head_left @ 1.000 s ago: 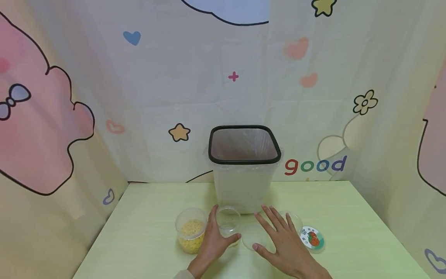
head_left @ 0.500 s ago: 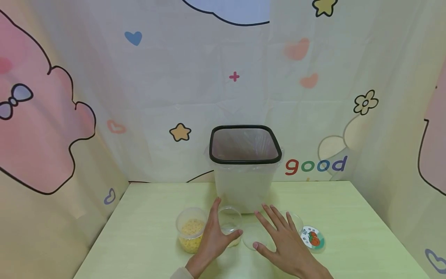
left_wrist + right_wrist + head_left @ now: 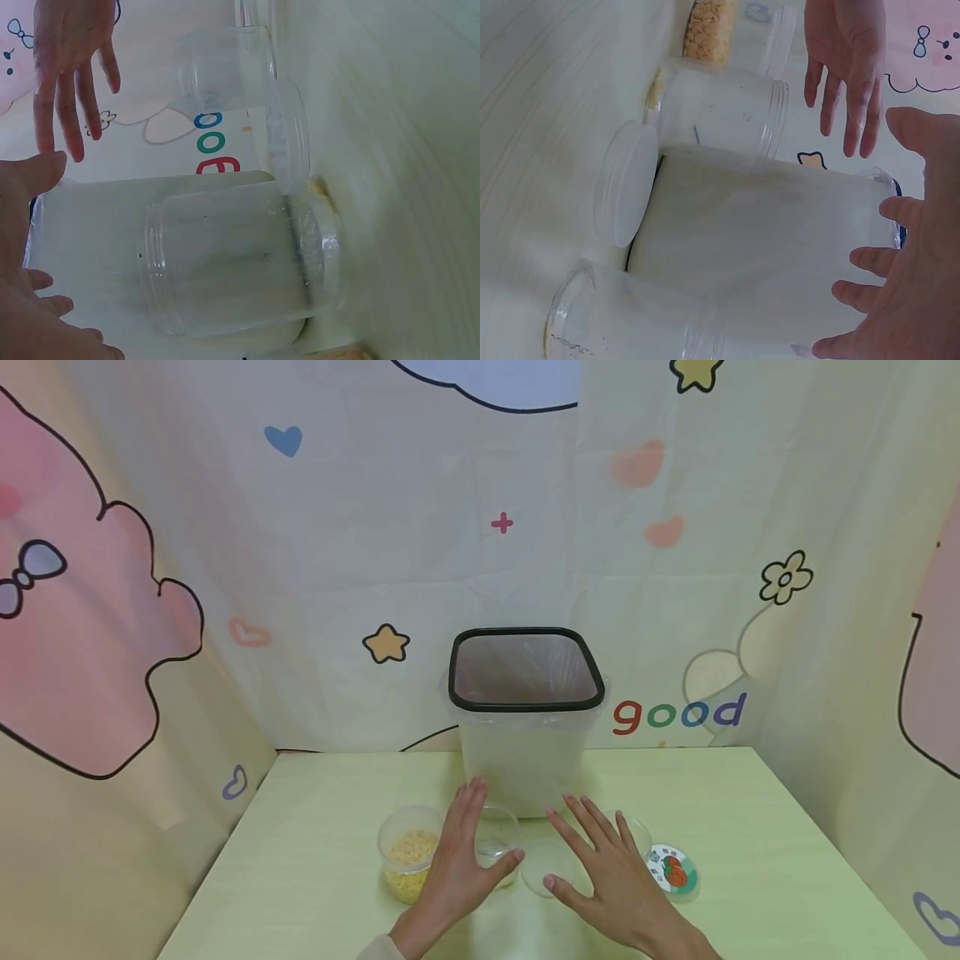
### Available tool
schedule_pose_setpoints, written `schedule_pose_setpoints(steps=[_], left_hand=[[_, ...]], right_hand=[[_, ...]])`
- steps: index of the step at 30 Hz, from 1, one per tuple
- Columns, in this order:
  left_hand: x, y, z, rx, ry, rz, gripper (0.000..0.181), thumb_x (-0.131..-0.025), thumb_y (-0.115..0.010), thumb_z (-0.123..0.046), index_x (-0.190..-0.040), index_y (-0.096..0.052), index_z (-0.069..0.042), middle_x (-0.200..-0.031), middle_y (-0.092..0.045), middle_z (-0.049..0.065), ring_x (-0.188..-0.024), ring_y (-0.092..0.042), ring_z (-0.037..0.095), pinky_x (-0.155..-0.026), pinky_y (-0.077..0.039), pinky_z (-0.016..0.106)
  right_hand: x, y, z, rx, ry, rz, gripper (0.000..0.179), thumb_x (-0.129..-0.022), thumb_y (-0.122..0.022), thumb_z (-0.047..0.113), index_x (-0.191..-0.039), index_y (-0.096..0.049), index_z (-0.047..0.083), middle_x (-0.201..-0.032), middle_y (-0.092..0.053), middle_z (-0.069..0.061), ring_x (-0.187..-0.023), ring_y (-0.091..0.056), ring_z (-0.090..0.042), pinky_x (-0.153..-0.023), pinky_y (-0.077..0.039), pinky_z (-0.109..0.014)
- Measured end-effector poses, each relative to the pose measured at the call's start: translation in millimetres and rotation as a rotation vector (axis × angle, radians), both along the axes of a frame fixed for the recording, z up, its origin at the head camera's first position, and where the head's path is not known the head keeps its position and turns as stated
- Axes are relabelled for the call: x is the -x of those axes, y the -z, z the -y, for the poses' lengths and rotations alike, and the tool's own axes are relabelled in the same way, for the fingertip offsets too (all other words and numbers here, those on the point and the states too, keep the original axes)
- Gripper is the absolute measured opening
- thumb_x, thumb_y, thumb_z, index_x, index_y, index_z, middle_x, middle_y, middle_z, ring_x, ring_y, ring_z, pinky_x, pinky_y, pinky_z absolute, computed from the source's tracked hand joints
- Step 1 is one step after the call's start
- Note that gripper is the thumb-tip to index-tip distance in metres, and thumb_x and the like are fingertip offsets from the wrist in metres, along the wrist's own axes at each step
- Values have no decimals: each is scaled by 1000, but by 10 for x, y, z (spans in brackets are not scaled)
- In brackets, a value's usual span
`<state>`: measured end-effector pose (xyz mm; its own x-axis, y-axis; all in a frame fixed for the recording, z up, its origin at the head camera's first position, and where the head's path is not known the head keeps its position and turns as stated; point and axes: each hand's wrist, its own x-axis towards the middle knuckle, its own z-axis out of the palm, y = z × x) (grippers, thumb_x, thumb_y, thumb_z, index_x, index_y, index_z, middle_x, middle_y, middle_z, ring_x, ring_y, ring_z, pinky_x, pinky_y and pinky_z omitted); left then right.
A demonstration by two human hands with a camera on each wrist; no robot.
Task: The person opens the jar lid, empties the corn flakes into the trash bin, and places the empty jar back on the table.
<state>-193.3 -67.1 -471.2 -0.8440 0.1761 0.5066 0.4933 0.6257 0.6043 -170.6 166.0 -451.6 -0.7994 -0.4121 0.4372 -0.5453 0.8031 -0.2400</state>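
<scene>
"How was the scene laid out, biggest thing first?"

"A pale table (image 3: 300, 827) was spread beneath everything. A black-rimmed bin (image 3: 525, 756) had been placed at its back edge."

"And the hands?"

"The left hand (image 3: 461, 864) and the right hand (image 3: 618, 887) were held in front of the bin, fingers extended and spread apart. Nothing was gripped by either."

"How were the jars placed about them?"

"A jar of yellow pieces (image 3: 408, 867) was stood on the left hand's outer side. A clear middle jar (image 3: 225, 259) was stood between the hands, its long axis upright. It was set just beside the left hand, on the thumb side, so that hand was the nearer; a gap was shown in the left wrist view."

"Was anything given by one view alone?"

"A right-hand clear jar (image 3: 637, 319) was mostly hidden by fingers in the head view, but its wall was shown by the right wrist camera. A plain lid (image 3: 626, 184) was laid flat between the hands. A fruit-printed disc (image 3: 672, 870) was caught only from the head."

"And smallest?"

"Yellowish residue (image 3: 654, 94) was seen at the middle jar's foot."
</scene>
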Motion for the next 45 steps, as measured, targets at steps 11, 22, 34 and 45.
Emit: schedule_pose_setpoints(steps=[11,22,34,45], left_hand=[[-99,-86,45,215,-28,-129,86,-86,-68,-51,-157,-22,-31,-164,-25,1,-151,-20,37,-115,-21,66],[-152,-130,134,314,-70,-145,84,-85,-64,-59,-155,-21,-40,-165,-17,-8,-153,-15,34,-116,-17,67],[-197,-164,334,328,-134,-150,90,-82,-68,-58,-156,-21,-36,-166,-15,-9,-151,-17,38,-115,-15,66],[-234,-170,564,236,-170,-123,104,-77,-73,-59,-158,-16,-29,-166,-14,-5,-152,-14,35,-116,-15,64]], right_hand=[[13,-22,2,2,-7,9,73,-90,-59,56,-154,-33,31,-164,-23,-1,-151,-21,-30,-122,-3,-57],[38,-67,9,12,-18,-13,73,-90,-59,55,-154,-29,36,-164,-22,0,-151,-21,-29,-122,-3,-58],[61,-77,6,9,-31,-43,72,-90,-60,55,-153,-31,36,-162,-28,-5,-149,-23,-30,-117,-12,-63],[74,-73,19,-7,-28,-48,74,-90,-59,56,-154,-28,36,-164,-25,-3,-151,-18,-26,-120,-6,-60]])
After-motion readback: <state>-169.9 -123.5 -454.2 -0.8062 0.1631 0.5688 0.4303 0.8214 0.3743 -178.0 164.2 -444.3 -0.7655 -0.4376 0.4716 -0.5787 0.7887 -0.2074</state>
